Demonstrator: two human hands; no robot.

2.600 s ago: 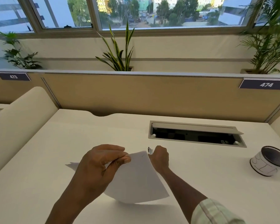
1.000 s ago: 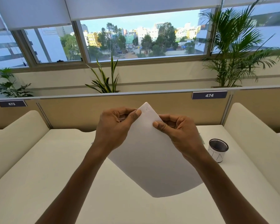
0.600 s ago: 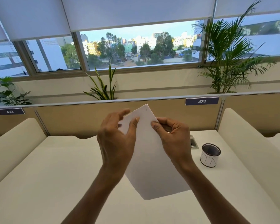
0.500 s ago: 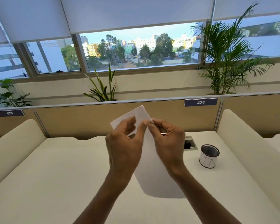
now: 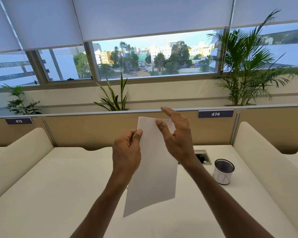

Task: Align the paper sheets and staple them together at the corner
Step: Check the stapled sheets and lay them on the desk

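Two hands, left [image 5: 126, 152] and right [image 5: 176, 140], three plants [image 5: 113, 98], two number plates [image 5: 215, 114], one cup [image 5: 224, 171].

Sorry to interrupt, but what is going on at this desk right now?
A person is holding white paper sheets upright above a cream desk. The left hand pinches the left edge near the top, while the right hand is spread open at the top right corner, thumb against the paper. No stapler is visible, and whether the corner is stapled cannot be told. A dark mesh cup stands on the desk to the right.
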